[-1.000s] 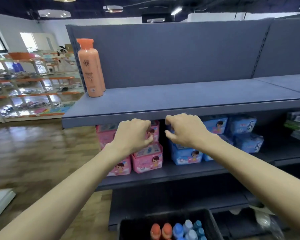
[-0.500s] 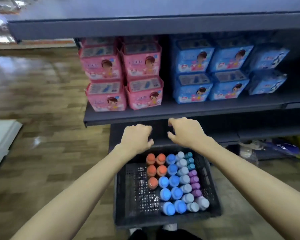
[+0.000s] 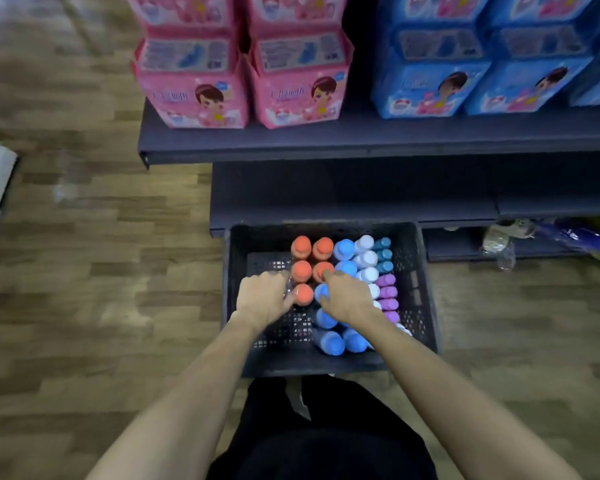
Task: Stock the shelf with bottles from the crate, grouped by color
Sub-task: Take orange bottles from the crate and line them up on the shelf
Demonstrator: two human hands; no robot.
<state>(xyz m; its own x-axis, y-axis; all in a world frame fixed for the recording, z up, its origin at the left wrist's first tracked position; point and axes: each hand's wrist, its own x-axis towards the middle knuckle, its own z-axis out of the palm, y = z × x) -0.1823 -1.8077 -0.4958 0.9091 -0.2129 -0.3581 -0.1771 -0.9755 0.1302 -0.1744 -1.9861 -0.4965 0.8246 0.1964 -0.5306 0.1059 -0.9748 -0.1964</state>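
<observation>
Both hands down in the black crate (image 3: 426, 289), which sits on the wood floor (image 3: 84, 271) against the foot of the dark shelf unit (image 3: 361, 140).

Left hand (image 3: 264, 296): fingers curled, thumb side touching the nearest orange-capped bottle (image 3: 302, 294). Can't tell if the grip is actually closed around it; motion blur hides the fingertips.

Right hand (image 3: 347, 296): fingers curled downward, index tip on the cap of the orange-capped bottle just ahead of it (image 3: 321, 269), thumb against a blue-capped bottle (image 3: 321, 292). Not clear whether it has hold of either one.

Bottles stand upright in rows. Beyond the two hands: more orange caps (image 3: 301, 244). Just right of the right hand: blue caps (image 3: 343, 249), then white caps (image 3: 365, 259), then teal caps (image 3: 383, 254) at the far end and purple caps (image 3: 386, 292) nearer. Under the right wrist, more blue caps (image 3: 333, 342).

Crate floor left of the left hand is bare mesh.

On the shelf well beyond both hands: pink packs (image 3: 243, 74) on the left, blue packs (image 3: 465, 71) on the right.
</observation>
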